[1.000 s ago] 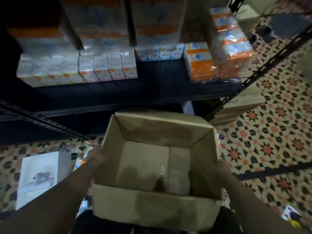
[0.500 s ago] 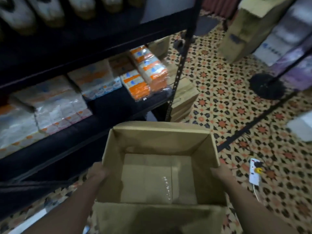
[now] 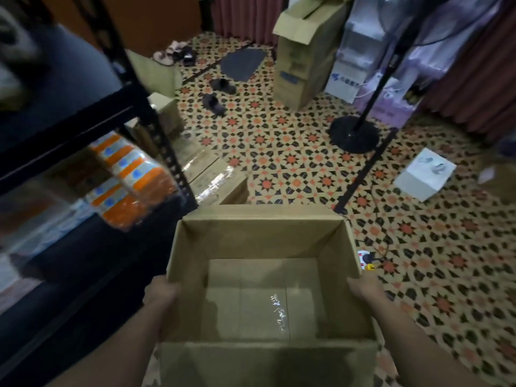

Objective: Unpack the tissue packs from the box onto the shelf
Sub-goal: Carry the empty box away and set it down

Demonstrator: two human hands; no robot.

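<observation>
The open brown cardboard box [image 3: 259,236] looks empty, so probably light with floppy walls. The left hand [image 3: 161,296] and right hand [image 3: 363,289] hold it, fingers clamped on its side walls. Left of it, soft, slippery-looking orange-and-white wrapped tissue packs [image 3: 131,177] sit on the black metal shelf [image 3: 69,142].

Matt cardboard box [image 3: 251,238], seemingly glossy-taped

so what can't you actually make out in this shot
Head view:
- Fingers of the left hand and right hand: hidden by the box walls.
- Tissue packs on the shelf: motion-blurred, print unreadable.
- Label on the tall carton at the back: too small to read.
- Box's near wall: cut off by the bottom edge.
</observation>
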